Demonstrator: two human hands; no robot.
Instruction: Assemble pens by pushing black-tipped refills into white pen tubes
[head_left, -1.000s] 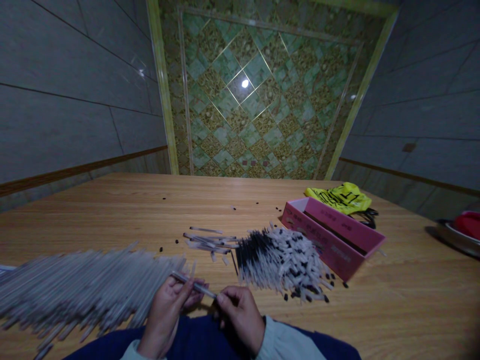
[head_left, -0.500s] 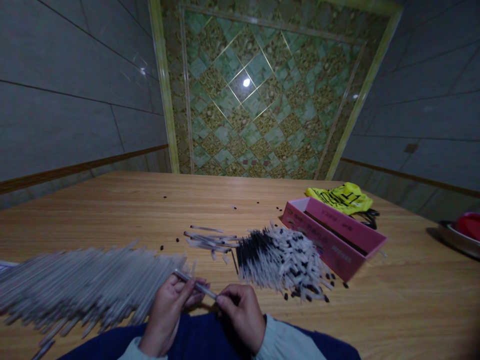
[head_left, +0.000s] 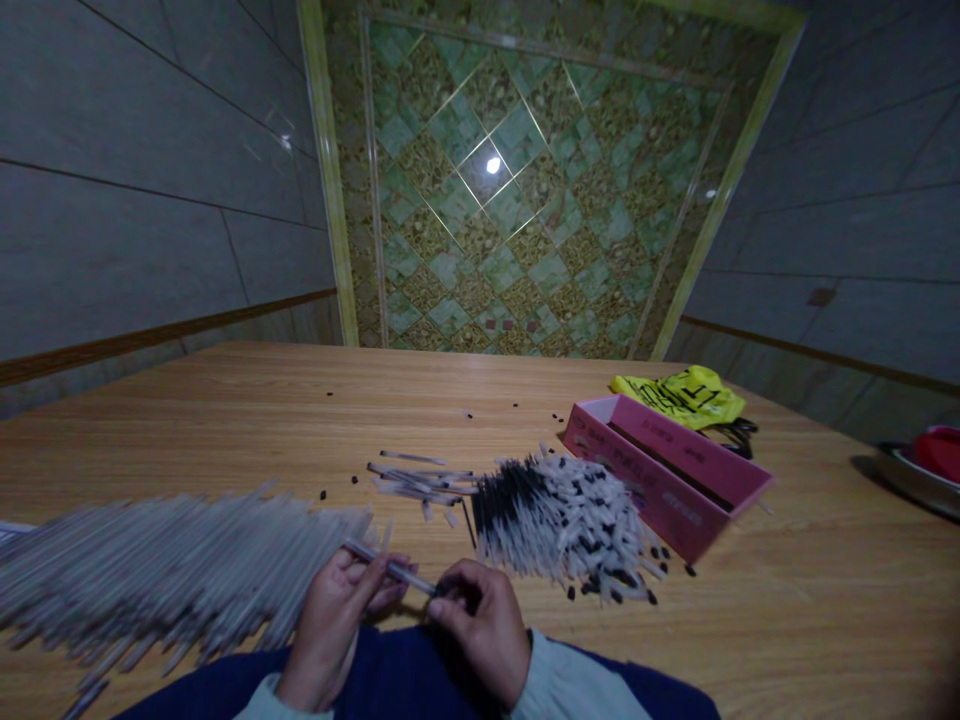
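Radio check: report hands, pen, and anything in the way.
Left hand holding pen. Right hand on its right end. Left pile, right pile nearby; nothing visibly blocking.

I am viewing wood-grain table (head_left: 810,590). Long pale tubes (head_left: 180,570) lying heaped left; slim pieces (head_left: 426,482) lying mid-table; black-and-white pieces (head_left: 562,525) resting beside pink box (head_left: 637,470); yellow bag (head_left: 679,395) lying behind; black bits (head_left: 690,570) dotting surface.

Sleeves (head_left: 574,680) — pale grey-green, wrinkled | lap clothing (head_left: 401,675) — dark navy, plain
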